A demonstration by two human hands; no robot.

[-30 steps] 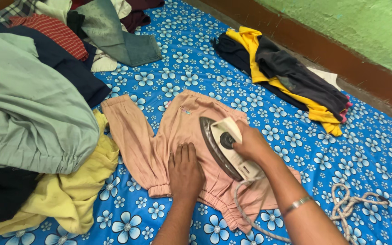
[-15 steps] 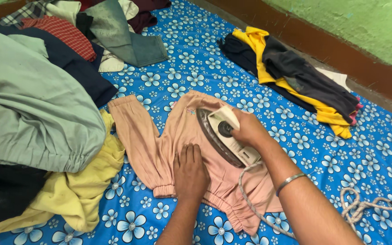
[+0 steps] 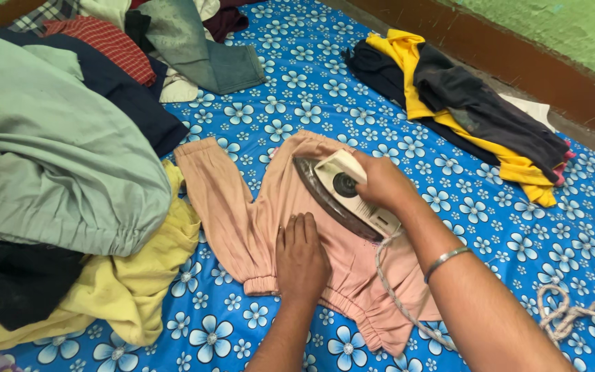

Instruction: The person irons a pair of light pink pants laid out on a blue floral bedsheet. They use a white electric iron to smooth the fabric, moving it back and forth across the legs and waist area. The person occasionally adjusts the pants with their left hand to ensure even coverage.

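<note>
A small peach-pink garment (image 3: 242, 207) lies spread on a blue sheet with white flowers (image 3: 297, 103). My right hand (image 3: 380, 182) grips the handle of a white electric iron (image 3: 342, 193), which is tilted on its edge over the garment's middle. My left hand (image 3: 301, 258) lies flat, palm down, pressing the garment near its lower cuffs. A braided cord (image 3: 394, 296) runs from the iron's rear past my right forearm, which wears a metal bangle (image 3: 445, 260).
A heap of clothes fills the left: a pale green garment (image 3: 56, 158), a yellow one (image 3: 139, 282), dark and red checked pieces behind. A stack of folded yellow and dark clothes (image 3: 463, 110) lies at the upper right near a brown-based wall. Coiled cord (image 3: 566, 313) rests at the right.
The iron has slid up the garment away from me, with my right hand on it. My left hand has stayed pressed on the cloth.
</note>
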